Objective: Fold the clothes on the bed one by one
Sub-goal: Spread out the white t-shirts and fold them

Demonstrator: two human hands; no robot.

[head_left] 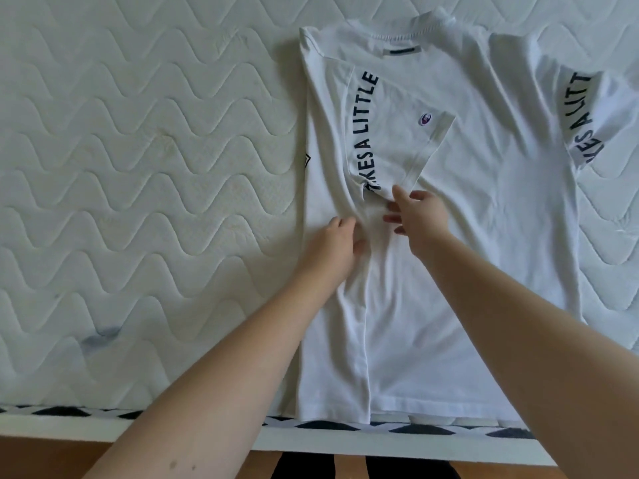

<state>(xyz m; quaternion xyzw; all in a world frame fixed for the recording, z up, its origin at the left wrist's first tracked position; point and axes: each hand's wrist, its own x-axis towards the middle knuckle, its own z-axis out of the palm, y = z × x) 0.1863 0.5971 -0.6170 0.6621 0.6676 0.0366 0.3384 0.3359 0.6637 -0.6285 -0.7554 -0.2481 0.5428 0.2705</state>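
— What are the hands doing from where you stand?

— Both are down on the white T-shirt (466, 236), close together near its middle. The left hand (337, 245) rests on the folded-in left side, fingers loosely bent against the cloth; I cannot tell whether it actually pinches a fold. The right hand (420, 216) reaches across just beside it, fingers spread and fairly straight, fingertips touching the fabric right under the tip of the folded sleeve (397, 133).

— So nothing is lifted?

— No, the shirt lies flat on the mattress (138, 167), neck opening away from the person, hem toward them, just at the near edge of the bed. The left sleeve is turned inward over the chest, its black lettering running along the fold and a small logo patch (423, 118) showing near its cuff. The other sleeve (594, 115) is spread out to the right, carrying the same lettering.

— Anything in the way?

— The two forearms cross the lower half of the shirt and hide part of the hem. Cloth is bunched into creases between the hands.

— And around it?

— The mattress is white, quilted in wavy lines, with a greyish stain (100, 337) near its front left. A black-and-white patterned trim (397, 426) runs along the near edge, and below that is wooden floor (52, 458) with a dark striped patch (345, 466).
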